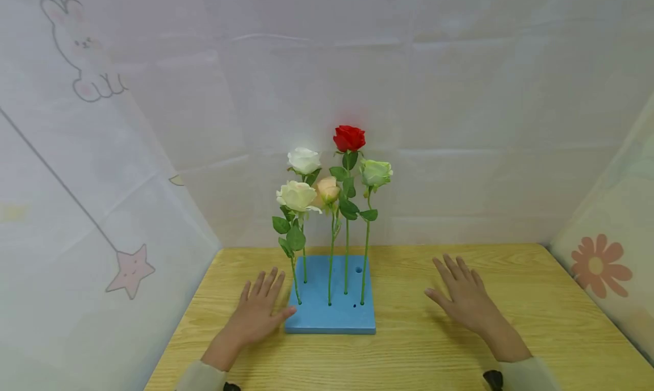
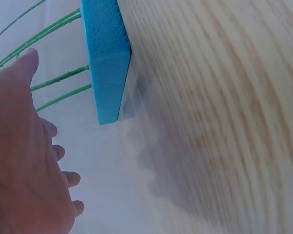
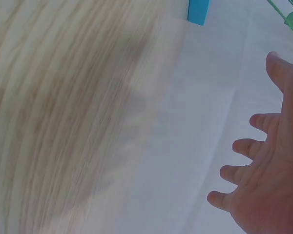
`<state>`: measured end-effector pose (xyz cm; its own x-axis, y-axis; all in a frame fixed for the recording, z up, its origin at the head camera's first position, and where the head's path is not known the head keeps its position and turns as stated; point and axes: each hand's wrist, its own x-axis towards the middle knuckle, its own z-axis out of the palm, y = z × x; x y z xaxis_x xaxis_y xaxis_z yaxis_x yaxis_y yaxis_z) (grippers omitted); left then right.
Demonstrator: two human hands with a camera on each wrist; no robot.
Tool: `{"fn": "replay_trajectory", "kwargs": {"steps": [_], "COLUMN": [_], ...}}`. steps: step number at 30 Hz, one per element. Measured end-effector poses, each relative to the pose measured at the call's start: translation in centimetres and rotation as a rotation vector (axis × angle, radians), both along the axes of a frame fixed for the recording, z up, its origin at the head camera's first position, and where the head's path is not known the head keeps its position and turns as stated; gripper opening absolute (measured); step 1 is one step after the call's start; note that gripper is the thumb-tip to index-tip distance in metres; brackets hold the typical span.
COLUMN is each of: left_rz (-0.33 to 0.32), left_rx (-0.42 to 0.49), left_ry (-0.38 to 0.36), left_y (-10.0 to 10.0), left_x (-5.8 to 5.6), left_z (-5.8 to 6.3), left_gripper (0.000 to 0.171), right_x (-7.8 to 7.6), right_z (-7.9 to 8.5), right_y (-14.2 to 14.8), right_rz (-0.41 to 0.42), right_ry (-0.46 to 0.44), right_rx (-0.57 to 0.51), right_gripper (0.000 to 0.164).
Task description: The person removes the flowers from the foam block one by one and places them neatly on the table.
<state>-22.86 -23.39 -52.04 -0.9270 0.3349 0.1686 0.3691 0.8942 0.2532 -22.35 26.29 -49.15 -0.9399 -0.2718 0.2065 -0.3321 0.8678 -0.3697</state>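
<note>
A blue foam block [image 1: 329, 321] lies on the wooden table, with several artificial roses standing upright in its holes. A red rose [image 1: 349, 138] rises tallest at the back. To its right is a pale green rose [image 1: 376, 173]; a peach rose [image 1: 328, 190] stands mid-block. At the left are a white rose [image 1: 304, 160] and a cream rose [image 1: 297, 196]. My left hand [image 1: 257, 317] is spread palm down above the table, its thumb overlapping the block's left edge in the head view. Fingers extended, my right hand [image 1: 466, 300] hovers well right of the block, holding nothing.
Two holes without stems show in the block, a larger hole [image 1: 359, 270] at the back right and a small one near the front. Light cloth walls [image 1: 460, 152] surround the wooden table [image 1: 409, 357] at the back and both sides, printed with a rabbit, star and flower.
</note>
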Motion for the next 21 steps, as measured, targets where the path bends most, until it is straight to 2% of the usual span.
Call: {"fn": "replay_trajectory", "kwargs": {"steps": [12,21], "left_rz": [-0.006,-0.016], "left_rx": [-0.021,-0.009], "left_ry": [-0.029,-0.063], "left_y": [0.6,1.1], "left_x": [0.0,0.0], "left_z": [-0.9,-0.8], "left_gripper": [0.091,0.093], "right_x": [-0.4,-0.7], "right_z": [0.1,0.3], "right_y": [-1.0,-1.6], "right_rz": [0.011,0.018], "right_ry": [0.016,0.046], "right_rx": [-0.007,-0.018], "right_gripper": [0.082,0.08]}}
